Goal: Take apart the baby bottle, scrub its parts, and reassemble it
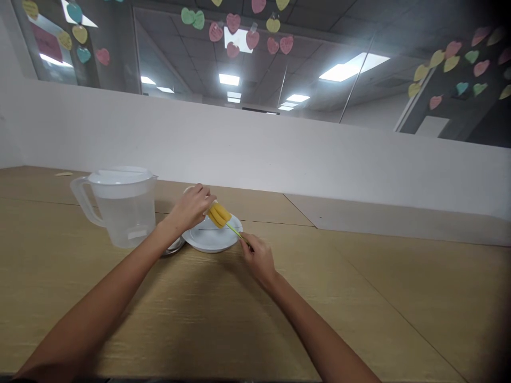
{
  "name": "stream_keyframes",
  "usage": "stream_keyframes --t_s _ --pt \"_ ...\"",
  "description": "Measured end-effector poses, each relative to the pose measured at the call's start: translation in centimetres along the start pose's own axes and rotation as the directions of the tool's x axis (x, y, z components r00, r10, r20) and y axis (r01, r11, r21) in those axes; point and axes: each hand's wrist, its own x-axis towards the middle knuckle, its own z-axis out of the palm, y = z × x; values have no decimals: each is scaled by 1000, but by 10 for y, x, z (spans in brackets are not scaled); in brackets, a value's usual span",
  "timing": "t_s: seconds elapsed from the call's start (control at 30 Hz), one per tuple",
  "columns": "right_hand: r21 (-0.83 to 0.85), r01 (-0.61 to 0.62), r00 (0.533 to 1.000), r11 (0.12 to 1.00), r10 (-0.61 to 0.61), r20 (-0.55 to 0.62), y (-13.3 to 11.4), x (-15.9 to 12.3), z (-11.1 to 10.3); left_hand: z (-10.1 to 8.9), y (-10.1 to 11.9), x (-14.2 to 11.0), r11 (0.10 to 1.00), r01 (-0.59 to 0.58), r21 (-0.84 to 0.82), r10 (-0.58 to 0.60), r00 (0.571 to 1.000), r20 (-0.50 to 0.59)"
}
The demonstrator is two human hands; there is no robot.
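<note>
Head view: both forearms are stretched forward over the table (223, 330), hands brought close together. Left hand (194, 205) is held palm-down, fingers curled around a white item (188, 189), mostly hidden, possibly a cup. Right hand (257, 257) is closed on the thin green handle of a yellow sponge brush (219, 214), thumb and fingers pinched near its end. Brush head is held above the white bowl (212, 248), its far end at the left fingers; entry into the white item can't be told. A lidded pitcher (125, 213) is placed left of the bowl; a small dish (174, 246) is partly covered by the left wrist. Table is wood-toned, seamed, backed by a white wall (239, 154). Glass above is dotted with heart-shaped notes (233, 22); ceiling lights (229, 79) are seen through it.
</note>
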Motion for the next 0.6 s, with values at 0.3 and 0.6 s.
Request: stream_keyframes --t_s 0.3,0.6 --pt "-17 -5 999 1000 6 50 3 -6 1 -4 22 1 988 -113 107 115 993 -9" --pt "24 -13 998 1000 11 67 -5 -8 -1 -1 39 2 976 -171 131 174 985 -9"
